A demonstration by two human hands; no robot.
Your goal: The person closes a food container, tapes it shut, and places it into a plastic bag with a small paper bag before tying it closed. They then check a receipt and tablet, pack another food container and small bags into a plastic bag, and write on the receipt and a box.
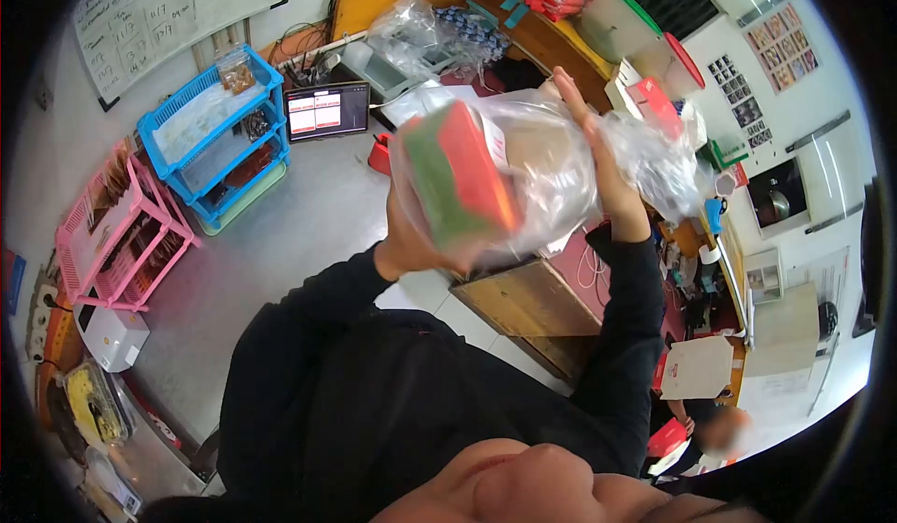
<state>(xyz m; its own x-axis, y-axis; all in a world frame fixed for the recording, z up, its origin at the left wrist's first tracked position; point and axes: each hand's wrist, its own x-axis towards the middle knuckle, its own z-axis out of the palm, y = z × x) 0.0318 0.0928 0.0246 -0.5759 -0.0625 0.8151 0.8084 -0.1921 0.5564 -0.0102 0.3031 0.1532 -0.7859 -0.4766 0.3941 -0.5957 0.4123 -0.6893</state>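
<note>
A clear plastic bag (pixel 551 191) is held up in front of my chest. Inside it a red and green box (pixel 458 177) sits tilted, blurred by motion, beside a pale brown item whose kind I cannot make out. My left hand (pixel 404 238) grips the bag from the lower left; its fingers are mostly hidden behind the bag and box. Along the bag's right side, my right hand (pixel 603 154) holds it with long, stretched fingers pointing up. The loose, crumpled end of the bag (pixel 659 163) hangs out to the right of that hand.
A metal table (pixel 243 280) carries a blue tiered rack (pixel 210 130), a pink rack (pixel 117 224) and a tablet screen (pixel 327 112). Wooden counter (pixel 533 308) stands ahead to the right. Lidded bins (pixel 612 23) line a shelf. Another person (pixel 696 439) handles red boxes at lower right.
</note>
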